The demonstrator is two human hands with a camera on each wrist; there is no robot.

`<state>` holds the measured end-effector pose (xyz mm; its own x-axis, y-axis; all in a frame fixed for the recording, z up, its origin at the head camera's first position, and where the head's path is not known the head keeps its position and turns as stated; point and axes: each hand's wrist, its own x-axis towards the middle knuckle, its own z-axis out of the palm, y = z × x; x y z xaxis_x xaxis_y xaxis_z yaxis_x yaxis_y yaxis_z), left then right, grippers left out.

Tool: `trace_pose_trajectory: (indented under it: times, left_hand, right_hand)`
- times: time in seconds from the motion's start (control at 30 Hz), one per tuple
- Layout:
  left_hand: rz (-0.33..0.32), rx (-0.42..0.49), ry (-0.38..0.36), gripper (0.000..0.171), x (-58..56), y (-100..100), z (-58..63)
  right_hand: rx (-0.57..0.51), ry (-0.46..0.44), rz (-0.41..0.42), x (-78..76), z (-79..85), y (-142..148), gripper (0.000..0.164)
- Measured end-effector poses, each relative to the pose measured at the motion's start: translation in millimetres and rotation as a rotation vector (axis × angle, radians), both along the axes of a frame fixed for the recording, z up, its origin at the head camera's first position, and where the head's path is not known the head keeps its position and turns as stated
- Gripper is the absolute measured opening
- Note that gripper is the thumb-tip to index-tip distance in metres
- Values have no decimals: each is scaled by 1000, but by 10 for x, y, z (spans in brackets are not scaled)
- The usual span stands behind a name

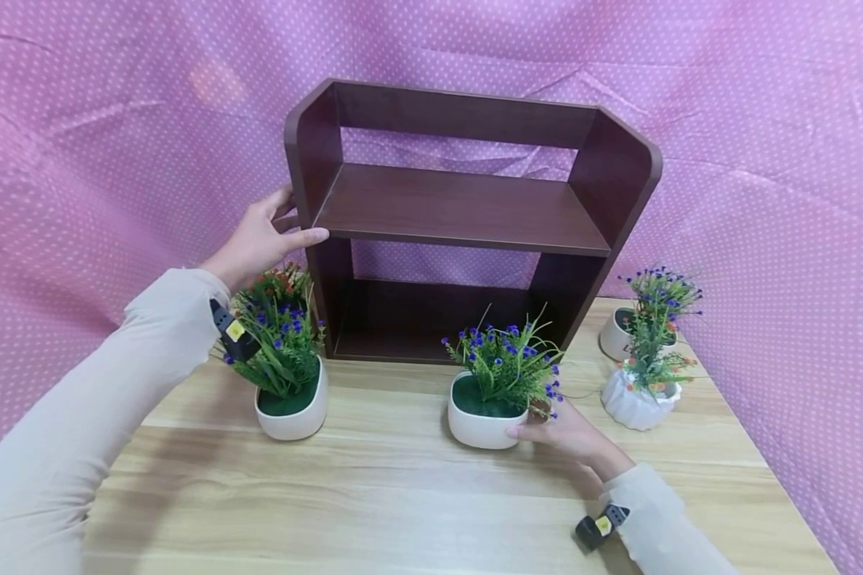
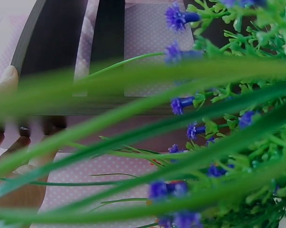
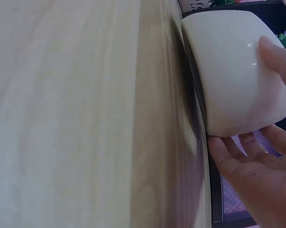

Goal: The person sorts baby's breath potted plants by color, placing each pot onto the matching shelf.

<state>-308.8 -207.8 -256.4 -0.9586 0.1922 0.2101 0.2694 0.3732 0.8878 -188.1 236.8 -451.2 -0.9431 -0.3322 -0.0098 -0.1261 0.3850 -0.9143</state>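
My left hand (image 1: 252,243) holds the left side of a dark brown two-tier wooden shelf (image 1: 446,204). Its thumb lies on the front edge at the middle board, and the other fingers are on the outer side. In the left wrist view, blurred leaves partly cover that hand (image 2: 24,185). With my right hand (image 1: 564,431) I grip the right end of a white oval pot (image 1: 485,431) of artificial purple flowers, in front of the shelf. The right wrist view shows thumb and fingers around the pot (image 3: 237,71), its base at or just above the table.
A similar white pot (image 1: 295,423) with purple flowers stands below my left forearm, orange flowers (image 1: 284,279) behind it. To the right are a ribbed white pot (image 1: 636,407) and a round white pot (image 1: 614,339). Pink dotted cloth (image 1: 762,120) hangs behind the wooden table (image 1: 367,503).
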Motion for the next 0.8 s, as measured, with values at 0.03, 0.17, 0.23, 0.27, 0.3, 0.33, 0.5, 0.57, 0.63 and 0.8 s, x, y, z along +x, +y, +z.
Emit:
trace_pose_trajectory:
  times: [0.03, 0.17, 0.23, 0.27, 0.3, 0.33, 0.5, 0.57, 0.63, 0.8]
  left_hand:
    - [-1, 2, 1, 89, 2, -2, 1]
    - [-5, 1, 7, 88, 3, -7, 1]
    - [-9, 2, 8, 88, 1, -8, -1]
    - [-11, 4, 9, 88, 1, -9, -1]
    - [-13, 7, 8, 88, 1, -10, -1]
    - [-14, 10, 6, 88, 3, -9, -2]
    - [-11, 16, 0, 89, 17, -3, 3]
    - [-11, 13, 6, 88, 17, 2, 7]
    - [-11, 13, 10, 88, 14, 7, 9]
    - [-3, 6, 2, 88, 14, 8, 9]
  right_hand:
    - [1, 3, 0, 6, 6, -5, 79]
    - [3, 1, -16, 28, 86, -10, 79]
    - [6, 1, -26, 38, 166, -2, 77]
    - [4, -1, -34, 42, 215, 0, 76]
    - [-1, -6, -40, 47, 270, 2, 74]
    - [-8, -9, -41, 50, 324, 6, 74]
    - [-24, 14, -43, 71, 602, 15, 66]
    - [-25, 33, -55, 79, 708, 18, 65]
    - [-26, 33, -80, 93, 815, 16, 63]
    - [-56, 30, -136, 134, 1082, -14, 60]
